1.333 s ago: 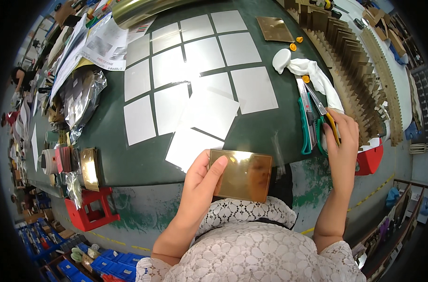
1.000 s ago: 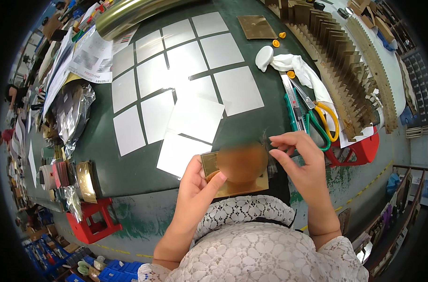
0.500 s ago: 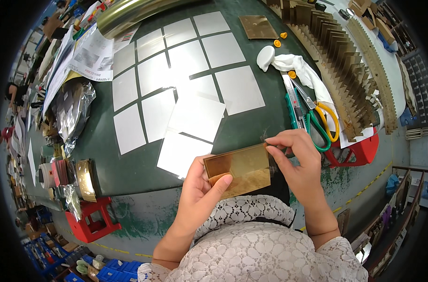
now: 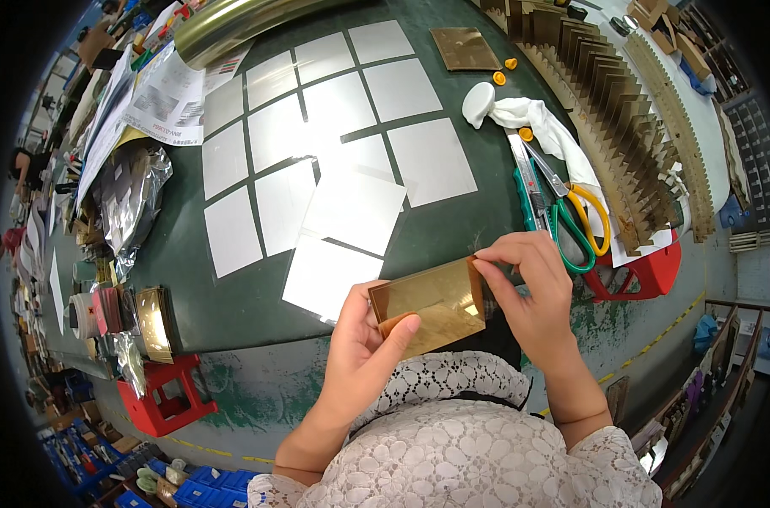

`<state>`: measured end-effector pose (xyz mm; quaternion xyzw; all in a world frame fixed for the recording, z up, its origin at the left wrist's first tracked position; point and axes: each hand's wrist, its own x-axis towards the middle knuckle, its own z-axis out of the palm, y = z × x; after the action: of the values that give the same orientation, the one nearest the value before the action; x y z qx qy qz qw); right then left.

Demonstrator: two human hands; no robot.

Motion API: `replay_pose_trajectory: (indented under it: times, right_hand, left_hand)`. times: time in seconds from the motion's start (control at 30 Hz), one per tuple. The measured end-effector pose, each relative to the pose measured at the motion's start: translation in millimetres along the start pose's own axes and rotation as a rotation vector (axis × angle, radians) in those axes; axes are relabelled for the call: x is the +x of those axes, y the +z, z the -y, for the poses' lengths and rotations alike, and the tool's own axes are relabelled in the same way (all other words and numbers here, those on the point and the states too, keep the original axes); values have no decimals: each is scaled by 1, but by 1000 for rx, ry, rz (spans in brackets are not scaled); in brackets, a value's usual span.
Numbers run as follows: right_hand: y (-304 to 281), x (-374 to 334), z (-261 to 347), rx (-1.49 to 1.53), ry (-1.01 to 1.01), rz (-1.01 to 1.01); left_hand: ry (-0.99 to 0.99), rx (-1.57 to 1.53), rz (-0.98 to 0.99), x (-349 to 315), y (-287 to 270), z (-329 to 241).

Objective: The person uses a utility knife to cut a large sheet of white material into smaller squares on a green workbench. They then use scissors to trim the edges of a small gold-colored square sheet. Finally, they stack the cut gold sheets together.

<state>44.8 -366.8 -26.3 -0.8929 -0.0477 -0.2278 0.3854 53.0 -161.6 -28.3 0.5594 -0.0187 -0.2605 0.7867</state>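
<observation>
A shiny amber rectangular plate (image 4: 427, 306) is held above the table's near edge, tilted in front of my body. My left hand (image 4: 364, 339) grips its left end, thumb across the face and fingers underneath. At the upper right corner, my right hand (image 4: 533, 292) pinches with thumb and forefinger. Whether a thin film lies between those fingertips is too small to tell. A darker strip shows along the plate's right end. Just beyond the plate, two loose white sheets (image 4: 351, 207) overlap the rows of silvery-white square sheets (image 4: 288, 131) laid on the green table (image 4: 275, 309).
Right of the sheets lie scissors (image 4: 575, 222) with green and yellow handles, a green cutter knife (image 4: 530, 193), a white cloth (image 4: 546, 127) and a brown square plate (image 4: 465, 49). A toothed rack (image 4: 601, 110) of upright plates stands beyond. Red stools (image 4: 167, 405) flank the table.
My right fingertips have shifted slightly left and up at the plate's corner. The plate has tilted a little and its reflections differ, with a darker strip now showing at its right end.
</observation>
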Motion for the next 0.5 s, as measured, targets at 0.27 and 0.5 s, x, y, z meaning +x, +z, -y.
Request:
replay_pose_trajectory:
  times: [0.27,0.5]
  right_hand:
    - [0,0,-3,33,38,24]
    - [2,0,-4,140,145,76]
  left_hand:
    - [7,17,-4,0,2,1]
    - [10,62,-19,-1,3,2]
